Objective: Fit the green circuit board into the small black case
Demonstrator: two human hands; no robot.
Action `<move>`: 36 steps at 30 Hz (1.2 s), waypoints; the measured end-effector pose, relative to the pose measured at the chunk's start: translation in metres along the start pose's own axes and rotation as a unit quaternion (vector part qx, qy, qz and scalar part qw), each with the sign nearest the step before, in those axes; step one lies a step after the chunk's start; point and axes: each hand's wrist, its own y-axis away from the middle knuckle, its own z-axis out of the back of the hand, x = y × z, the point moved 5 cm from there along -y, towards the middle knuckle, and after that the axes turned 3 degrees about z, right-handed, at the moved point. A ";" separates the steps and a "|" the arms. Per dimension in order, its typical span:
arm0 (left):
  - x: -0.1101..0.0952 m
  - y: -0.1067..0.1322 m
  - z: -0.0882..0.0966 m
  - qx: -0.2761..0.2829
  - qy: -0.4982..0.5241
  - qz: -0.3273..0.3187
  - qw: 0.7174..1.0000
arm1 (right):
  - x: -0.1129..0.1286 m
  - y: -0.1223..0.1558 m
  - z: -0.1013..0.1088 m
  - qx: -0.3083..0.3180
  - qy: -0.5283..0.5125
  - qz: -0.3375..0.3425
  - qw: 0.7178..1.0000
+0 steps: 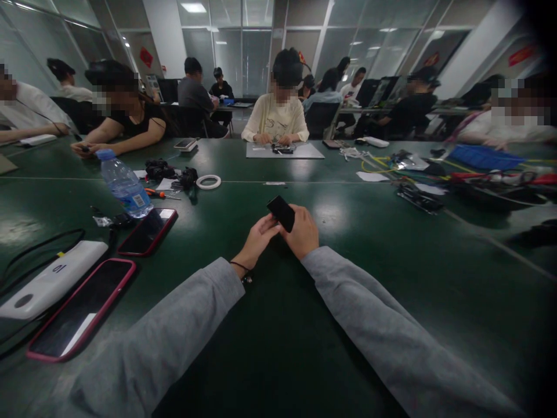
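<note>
Fingers (266,225) pinch black device (281,212) above glossy green table (361,249) (crowded glass-walled room (256,58)).

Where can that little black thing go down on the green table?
Bare table lies right of the right hand, up to the cables and tools. Another bare patch sits beyond the black thing, before the grey mat. The left is crowded: red phone, pink phone, power bank, water bottle.

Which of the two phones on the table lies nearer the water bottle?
The red-cased phone, right beside the water bottle; the pink-cased phone lies nearer the camera, by the white power bank.
</note>
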 end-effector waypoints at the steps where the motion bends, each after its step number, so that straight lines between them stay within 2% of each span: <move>1: 0.001 0.000 0.001 0.002 0.016 0.011 1.000 | 0.000 0.000 -0.001 0.003 0.003 0.004 1.000; 5: 0.000 -0.002 0.007 -0.003 0.079 0.060 0.995 | 0.003 0.000 -0.005 0.015 -0.011 0.026 0.999; 11: -0.008 -0.003 0.015 -0.011 0.150 0.109 0.983 | 0.021 0.003 -0.005 0.039 -0.078 0.116 0.989; 16: -0.009 -0.005 0.017 0.004 0.146 0.112 0.983 | 0.021 0.002 -0.002 0.020 -0.147 0.111 0.983; 19: -0.007 -0.006 0.017 0.002 0.129 0.113 0.985 | 0.019 0.002 -0.003 0.031 -0.168 0.105 0.980; 24: -0.004 -0.008 0.017 0.000 0.102 0.080 0.992 | 0.016 0.004 -0.004 0.048 -0.153 0.073 0.984; 30: 0.000 -0.012 0.016 -0.021 0.036 0.024 0.999 | 0.026 0.007 -0.005 0.071 -0.140 0.123 0.980; 36: -0.002 -0.016 0.021 0.010 -0.003 -0.008 1.000 | 0.021 0.005 -0.005 0.053 -0.174 0.102 0.978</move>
